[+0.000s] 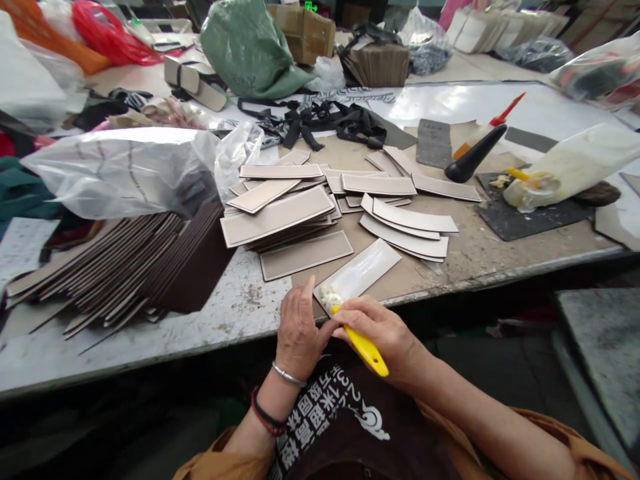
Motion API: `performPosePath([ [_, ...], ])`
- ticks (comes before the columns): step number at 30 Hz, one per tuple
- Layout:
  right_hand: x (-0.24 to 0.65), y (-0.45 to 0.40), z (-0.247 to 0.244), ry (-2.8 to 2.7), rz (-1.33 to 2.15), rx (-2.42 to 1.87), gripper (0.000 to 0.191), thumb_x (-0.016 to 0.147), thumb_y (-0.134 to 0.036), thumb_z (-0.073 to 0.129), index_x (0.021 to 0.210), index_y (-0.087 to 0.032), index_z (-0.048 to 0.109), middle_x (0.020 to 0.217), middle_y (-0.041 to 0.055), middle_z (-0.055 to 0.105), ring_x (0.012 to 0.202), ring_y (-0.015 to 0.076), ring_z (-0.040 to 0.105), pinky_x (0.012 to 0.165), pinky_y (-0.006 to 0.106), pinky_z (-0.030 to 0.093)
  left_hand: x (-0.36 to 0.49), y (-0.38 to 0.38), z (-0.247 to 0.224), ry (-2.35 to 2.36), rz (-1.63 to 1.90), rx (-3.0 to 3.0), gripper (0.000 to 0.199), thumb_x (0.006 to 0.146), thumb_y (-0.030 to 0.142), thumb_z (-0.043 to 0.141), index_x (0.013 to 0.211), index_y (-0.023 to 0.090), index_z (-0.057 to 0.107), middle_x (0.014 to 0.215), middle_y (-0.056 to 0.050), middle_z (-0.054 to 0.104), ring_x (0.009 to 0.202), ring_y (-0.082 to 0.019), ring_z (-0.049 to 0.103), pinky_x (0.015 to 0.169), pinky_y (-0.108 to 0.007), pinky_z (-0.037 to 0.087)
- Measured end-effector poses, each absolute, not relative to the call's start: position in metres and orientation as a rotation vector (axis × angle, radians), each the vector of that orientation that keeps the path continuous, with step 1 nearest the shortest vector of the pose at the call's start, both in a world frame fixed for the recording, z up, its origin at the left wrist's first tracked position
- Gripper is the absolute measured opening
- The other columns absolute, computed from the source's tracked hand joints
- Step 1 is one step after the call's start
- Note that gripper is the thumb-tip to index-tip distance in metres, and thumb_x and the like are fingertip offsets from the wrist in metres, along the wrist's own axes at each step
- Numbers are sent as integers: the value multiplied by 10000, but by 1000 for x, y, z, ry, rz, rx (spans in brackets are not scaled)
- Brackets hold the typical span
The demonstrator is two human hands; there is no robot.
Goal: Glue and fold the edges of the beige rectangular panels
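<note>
My right hand [383,333] is closed around the yellow handle of a glue brush [367,350]. Its whitish bristles rest on the near end of a pale rectangular panel [367,267], whose surface shines with a wet coating. My left hand [300,327] grips that panel's near left corner, fingers together along the side and thumb at the near edge. Just beyond lie a flat bordered panel [306,255], a stack of similar beige panels [277,217] and several curved pale strips [407,230].
To the left, a fanned row of dark-backed panels [130,267] reaches the table edge. On the right, a glue-smeared white bottle [575,167] lies on a dark board [515,217], near a black cone-shaped object [476,153]. Black straps [335,123] and a green bag [250,50] lie behind.
</note>
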State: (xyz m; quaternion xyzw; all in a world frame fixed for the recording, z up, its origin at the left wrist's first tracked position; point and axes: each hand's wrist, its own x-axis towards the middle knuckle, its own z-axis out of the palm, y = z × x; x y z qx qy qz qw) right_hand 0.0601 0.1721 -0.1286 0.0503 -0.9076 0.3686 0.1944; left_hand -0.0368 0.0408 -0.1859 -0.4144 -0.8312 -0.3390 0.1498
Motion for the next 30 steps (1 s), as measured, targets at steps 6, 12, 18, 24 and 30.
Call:
performPosePath([
  [6, 58, 180, -118, -2372, 1321, 15, 130, 863, -149, 550, 973, -198, 599, 860, 47, 592, 827, 152, 569, 747, 274, 491, -37, 40, -188, -2387, -973, -1200, 747, 786, 538, 550, 1332, 93, 303, 1132, -182, 559, 1073, -297, 520, 926, -471, 442],
  [12, 59, 191, -111, -2354, 1155, -284, 52, 851, -226, 572, 844, -218, 623, 794, 39, 620, 765, 185, 573, 714, 332, 490, -38, 40, -187, -2398, -917, -1200, 795, 741, 539, 606, 1318, 78, 313, 1138, -189, 560, 1090, -305, 515, 938, -471, 440],
  [18, 57, 197, -116, -2306, 1354, -428, 134, 860, -306, 559, 806, -192, 604, 779, 41, 596, 703, 173, 587, 660, 317, 498, -37, 40, -186, -2394, -918, -1213, 759, 759, 507, 607, 1321, 85, 320, 1130, -188, 566, 1086, -307, 519, 930, -486, 445],
  [24, 57, 258, -120, -2292, 841, -530, 186, 854, -342, 551, 746, -203, 608, 786, 55, 593, 748, 198, 574, 681, 345, 481, -37, 41, -186, -2382, -911, -1210, 737, 769, 488, 605, 1322, 87, 329, 1136, -190, 565, 1091, -318, 515, 918, -499, 452],
  [30, 65, 272, -119, -2345, 664, -429, 123, 873, -295, 518, 849, -224, 615, 825, 55, 604, 819, 208, 572, 790, 373, 475, -37, 41, -186, -2361, -887, -1218, 727, 776, 490, 596, 1318, 82, 334, 1134, -199, 567, 1093, -325, 518, 905, -508, 460],
])
